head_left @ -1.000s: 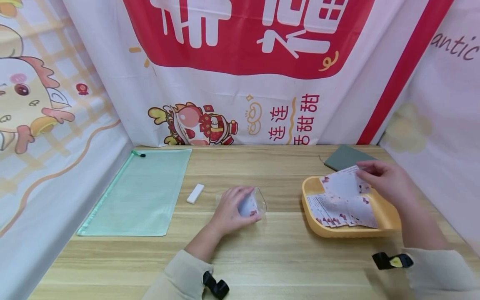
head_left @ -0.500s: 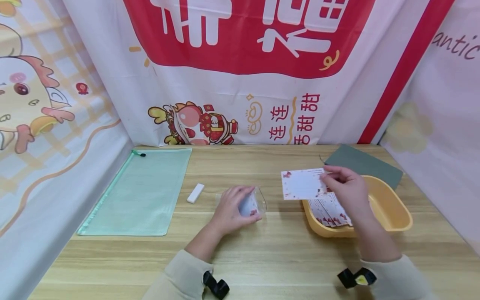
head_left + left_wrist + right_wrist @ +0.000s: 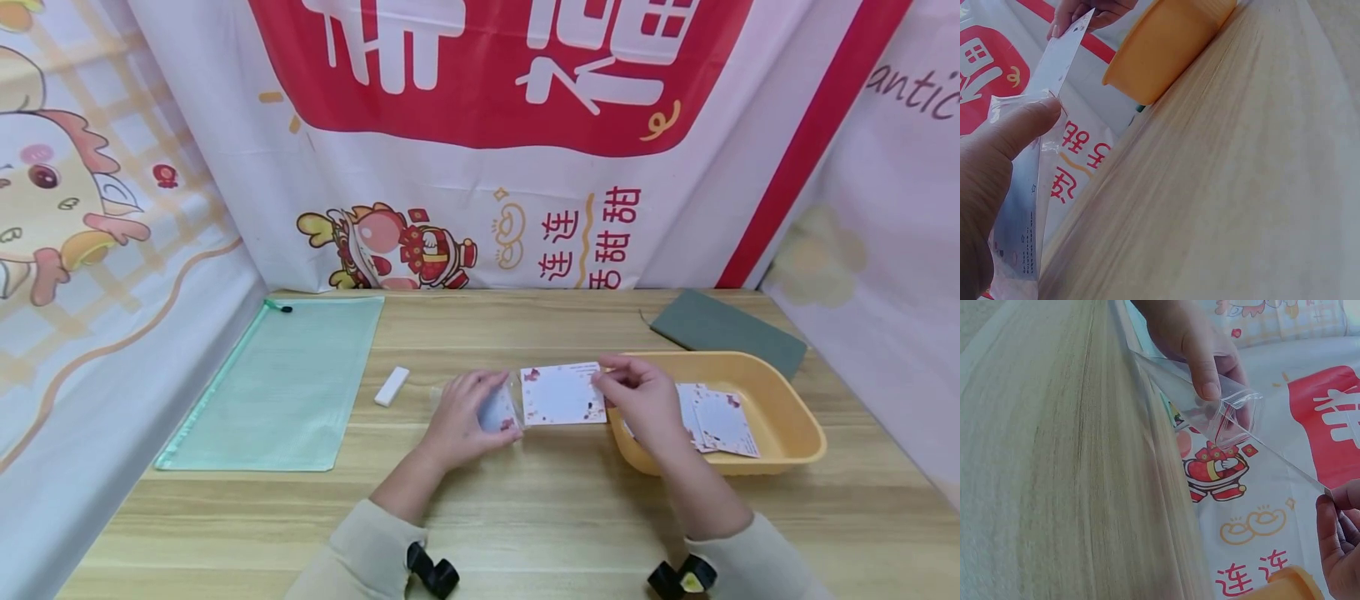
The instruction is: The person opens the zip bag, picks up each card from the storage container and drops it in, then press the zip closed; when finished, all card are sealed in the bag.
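My left hand [image 3: 465, 417] grips a clear plastic zip bag [image 3: 1179, 378], fingers and thumb on either side of it. Printed paper shows through the bag [image 3: 1019, 219] in the left wrist view. Between thumb and fingers, my right hand [image 3: 645, 404] pinches the right edge of a white card [image 3: 562, 396] with small reddish prints along its border. The card's left end meets the bag's mouth; the right wrist view shows it nearly edge-on there. How deep it sits inside is hard to tell. More of these cards [image 3: 723, 421] lie in a yellow basket [image 3: 806, 446] below my right hand.
A pale green mesh zip pouch [image 3: 277, 383] lies flat on the left of the wooden table [image 3: 495, 533]. Beside it is a small white block [image 3: 392, 387]. Behind the basket lies a dark green notebook [image 3: 723, 329]. Printed cloth [image 3: 480, 108] hangs around the back and sides.
My right hand has lifted the card out of the basket and carried it left to the bag's mouth. My left hand stays in place with the bag.
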Demonstrator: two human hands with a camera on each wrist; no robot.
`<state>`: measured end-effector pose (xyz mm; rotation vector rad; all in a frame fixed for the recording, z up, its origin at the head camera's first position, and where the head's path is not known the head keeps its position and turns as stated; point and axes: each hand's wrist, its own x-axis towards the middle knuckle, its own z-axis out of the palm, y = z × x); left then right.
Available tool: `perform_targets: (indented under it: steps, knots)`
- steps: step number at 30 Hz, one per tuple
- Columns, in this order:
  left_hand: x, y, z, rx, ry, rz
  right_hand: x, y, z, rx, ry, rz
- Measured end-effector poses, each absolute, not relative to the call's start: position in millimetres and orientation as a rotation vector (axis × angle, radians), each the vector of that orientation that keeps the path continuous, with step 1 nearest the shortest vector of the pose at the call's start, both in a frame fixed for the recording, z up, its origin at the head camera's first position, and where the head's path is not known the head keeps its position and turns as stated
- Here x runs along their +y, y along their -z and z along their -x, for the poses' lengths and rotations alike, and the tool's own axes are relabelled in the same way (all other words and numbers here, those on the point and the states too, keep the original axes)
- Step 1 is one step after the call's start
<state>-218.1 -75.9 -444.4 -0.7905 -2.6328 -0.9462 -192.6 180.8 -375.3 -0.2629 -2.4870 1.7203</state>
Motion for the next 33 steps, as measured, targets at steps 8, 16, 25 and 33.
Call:
perform_targets:
  steps: [8,16,25,33]
  knots:
    - [-75.4,444.0,217.0,-2.642,0.952,0.772,180.8,374.1,192.8,-2.579,-1.708,0.284]
    - [-75.3,444.9,216.6,-2.630,0.943,0.798,178.9,371.5,198.0,-2.651,-1.670,0.235]
    - [-74.7,447.1,218.2,-2.609,0.912,0.829,159.8,376.2,208.8,-2.632,-1.690,0.176]
    - [-75.0,446.6,218.2,-2.581,0.879,0.852,139.5,385.8,213.7,-2.591,-1.783,0.081]
